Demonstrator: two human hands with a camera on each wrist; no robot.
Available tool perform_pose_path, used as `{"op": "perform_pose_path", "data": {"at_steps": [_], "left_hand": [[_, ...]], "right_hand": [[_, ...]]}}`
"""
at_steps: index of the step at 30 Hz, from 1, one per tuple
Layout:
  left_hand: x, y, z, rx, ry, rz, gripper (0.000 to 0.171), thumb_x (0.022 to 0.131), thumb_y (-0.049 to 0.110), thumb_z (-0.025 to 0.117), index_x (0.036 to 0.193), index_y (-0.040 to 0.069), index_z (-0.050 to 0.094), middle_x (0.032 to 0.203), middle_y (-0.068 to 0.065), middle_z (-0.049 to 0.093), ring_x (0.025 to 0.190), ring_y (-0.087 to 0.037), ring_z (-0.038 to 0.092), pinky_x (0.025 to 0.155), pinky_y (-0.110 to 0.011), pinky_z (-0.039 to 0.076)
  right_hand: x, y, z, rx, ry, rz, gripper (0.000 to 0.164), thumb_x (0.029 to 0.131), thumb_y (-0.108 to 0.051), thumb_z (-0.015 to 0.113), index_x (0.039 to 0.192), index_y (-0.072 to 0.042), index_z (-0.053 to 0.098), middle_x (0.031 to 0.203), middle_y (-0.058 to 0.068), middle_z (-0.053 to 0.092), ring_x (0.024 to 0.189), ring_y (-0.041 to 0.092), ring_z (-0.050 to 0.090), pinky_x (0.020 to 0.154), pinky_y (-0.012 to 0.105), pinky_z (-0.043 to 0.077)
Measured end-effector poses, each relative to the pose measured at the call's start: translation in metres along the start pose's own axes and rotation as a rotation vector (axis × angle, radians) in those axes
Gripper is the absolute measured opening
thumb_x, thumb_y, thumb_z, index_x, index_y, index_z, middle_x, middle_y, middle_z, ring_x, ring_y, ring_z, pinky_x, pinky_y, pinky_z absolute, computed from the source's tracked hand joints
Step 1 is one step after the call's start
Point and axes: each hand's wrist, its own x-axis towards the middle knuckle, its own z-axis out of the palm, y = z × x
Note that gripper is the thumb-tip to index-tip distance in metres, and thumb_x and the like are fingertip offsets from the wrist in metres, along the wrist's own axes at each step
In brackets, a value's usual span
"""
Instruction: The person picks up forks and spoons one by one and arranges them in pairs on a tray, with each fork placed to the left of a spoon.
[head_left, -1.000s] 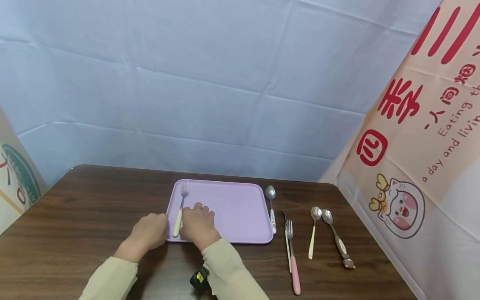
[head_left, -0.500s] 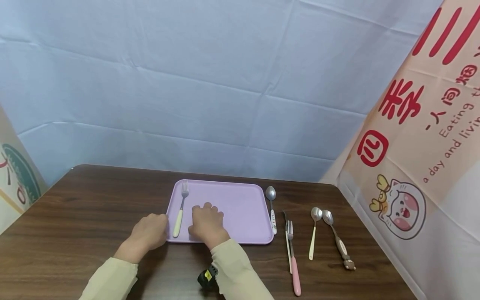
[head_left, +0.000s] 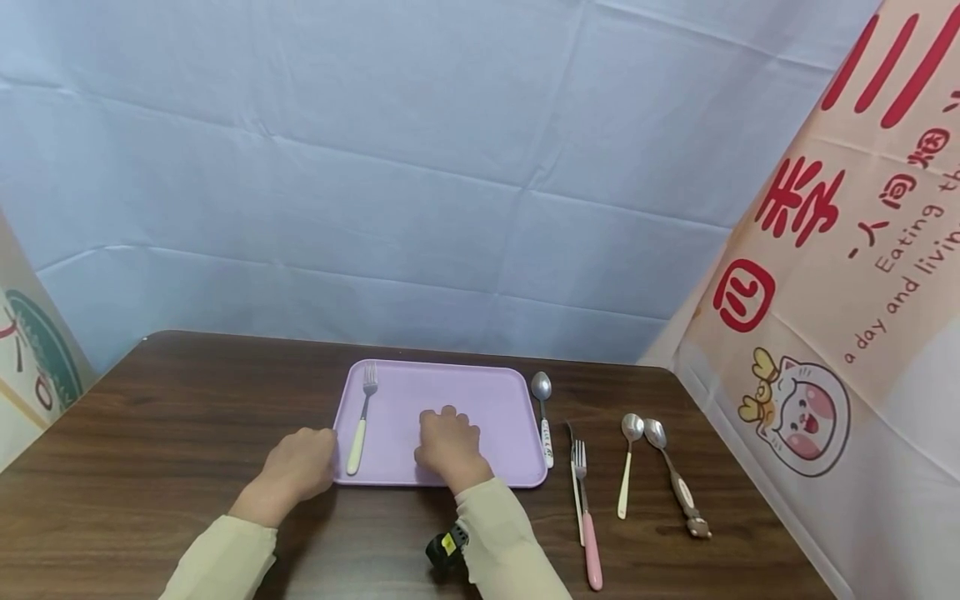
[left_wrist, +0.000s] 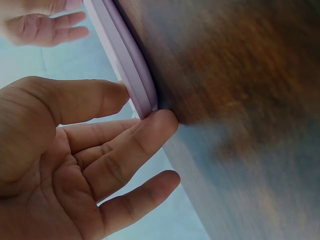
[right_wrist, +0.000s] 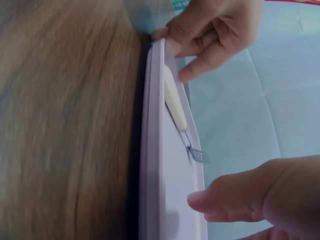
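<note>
A lilac rectangular tray (head_left: 495,417) lies on the dark wooden table. My left hand (head_left: 298,465) pinches its near left corner, with the thumb (left_wrist: 100,100) against the rim and fingertips on the outer side, as the left wrist view shows. Along the tray's left side lies a fork (head_left: 357,446) with a pale yellow-green handle, tines pointing away. Above the tray's middle is my right hand (head_left: 452,446), to the right of that fork and holding nothing. The right wrist view has its thumb (right_wrist: 220,197) extended over the tray, apart from the fork.
Right of the tray lie a spoon (head_left: 546,437) with a patterned white handle, a pink-handled fork (head_left: 591,550) and a thin pale-handled utensil (head_left: 575,496) beside it. Farther right are a cream-handled spoon (head_left: 625,483) and a brown-handled spoon (head_left: 682,492). Pale cloth (head_left: 375,208) hangs behind.
My right hand has moved from beside the fork's handle rightward to the tray's middle, leaving the fork lying there. My left hand stays at the tray's corner.
</note>
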Motion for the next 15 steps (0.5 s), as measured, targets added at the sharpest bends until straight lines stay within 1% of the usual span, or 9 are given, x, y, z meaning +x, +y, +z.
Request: {"op": "perform_pose_path", "data": {"at_steps": [4,9,15], "left_hand": [[0.0,0.0,0.0,-0.009,0.0,-0.002,0.009,0.075,-0.002,0.06,0.07,0.002,0.054,0.061,-0.006,0.046,0.054,-0.021,0.043,0.047,-0.036,0.038],[-0.001,-0.001,0.0,-0.013,0.003,0.001,0.009,0.075,-0.003,0.06,0.07,0.002,0.054,0.06,-0.006,0.046,0.053,-0.02,0.043,0.047,-0.036,0.038],[0.001,-0.001,0.001,-0.01,0.0,0.002,0.006,0.075,-0.003,0.06,0.072,0.001,0.056,0.061,-0.006,0.046,0.053,-0.02,0.043,0.047,-0.035,0.038]], "right_hand": [[-0.001,0.011,-0.001,0.026,-0.006,0.021,0.02,0.074,-0.015,0.07,0.092,-0.007,0.064,0.082,0.01,0.053,0.077,0.029,0.053,0.066,0.047,0.044],[-0.001,0.025,-0.002,0.063,0.009,0.039,0.018,0.074,-0.013,0.069,0.09,-0.006,0.063,0.082,0.011,0.052,0.076,0.031,0.052,0.065,0.049,0.044],[0.0,0.041,-0.003,0.082,0.019,0.068,0.017,0.074,-0.012,0.067,0.089,-0.006,0.063,0.082,0.012,0.052,0.075,0.031,0.051,0.064,0.05,0.043]]}}
